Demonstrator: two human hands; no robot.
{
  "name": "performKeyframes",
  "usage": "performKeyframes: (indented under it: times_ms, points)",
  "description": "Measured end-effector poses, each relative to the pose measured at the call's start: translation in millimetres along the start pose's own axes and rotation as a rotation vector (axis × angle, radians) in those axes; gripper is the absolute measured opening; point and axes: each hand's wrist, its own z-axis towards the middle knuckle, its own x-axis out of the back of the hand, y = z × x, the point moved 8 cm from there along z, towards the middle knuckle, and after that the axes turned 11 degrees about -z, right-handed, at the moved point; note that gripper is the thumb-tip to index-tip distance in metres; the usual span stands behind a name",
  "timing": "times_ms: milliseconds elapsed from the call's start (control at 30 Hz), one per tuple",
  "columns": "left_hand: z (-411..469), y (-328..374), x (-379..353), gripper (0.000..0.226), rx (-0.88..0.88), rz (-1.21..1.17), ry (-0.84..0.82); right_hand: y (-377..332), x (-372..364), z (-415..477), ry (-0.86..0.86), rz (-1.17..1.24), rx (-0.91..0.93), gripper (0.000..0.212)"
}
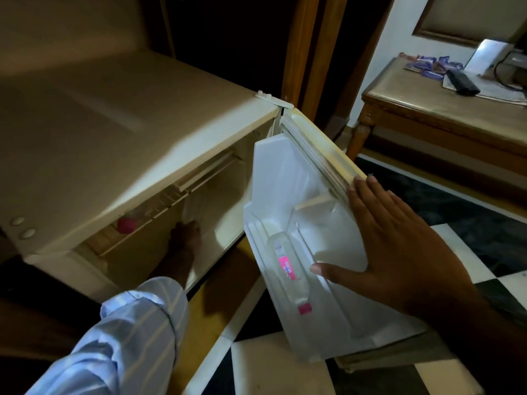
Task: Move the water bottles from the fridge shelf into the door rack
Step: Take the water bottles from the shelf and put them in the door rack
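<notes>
A small cream fridge (119,132) stands with its door (319,155) swung wide. One clear water bottle (288,269) with a pink label and pink cap sits in the door rack (336,252). A second bottle (127,223), pink cap towards me, lies on the wire shelf (159,206) inside. My left hand (185,235) reaches deep into the fridge and closes around the base of a third clear bottle (195,206), dim and hard to make out. My right hand (399,246) lies flat with fingers spread against the door's inner edge.
The floor (470,269) is black and white tiles. A wooden table (427,115) at the back right carries a dark remote (463,82), blue packets and cables. Dark wooden panels stand behind the fridge.
</notes>
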Motion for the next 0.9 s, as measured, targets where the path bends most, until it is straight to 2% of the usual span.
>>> performKeyframes:
  times_ms: [100, 200, 300, 367, 467, 700, 900]
  points:
    - [-19, 13, 13, 0.039, -0.073, -0.020, 0.087, 1, 1, -1, -0.005, 0.005, 0.003, 0.134]
    - [-46, 45, 37, 0.029, -0.286, 0.056, 0.219, 3, 0, -1, -0.009, 0.038, 0.002, 0.134]
    - [-60, 73, 66, 0.020, -0.274, -0.108, 0.236, 3, 0, -1, -0.010, 0.048, 0.010, 0.135]
    - [-63, 86, 76, 0.015, -0.180, -0.218, 0.161, 2, 0, -1, -0.004, 0.049, 0.010, 0.135]
    - [-83, 128, 90, 0.011, -0.323, -0.113, 0.124, 1, 1, -2, 0.010, 0.059, 0.008, 0.135]
    - [-108, 225, 110, 0.015, -0.733, -0.159, 0.142, 1, 0, -3, 0.044, 0.028, -0.012, 0.132]
    - [-85, 261, 45, 0.016, -0.709, 0.007, -0.092, 0, 2, -1, 0.033, 0.034, -0.010, 0.135]
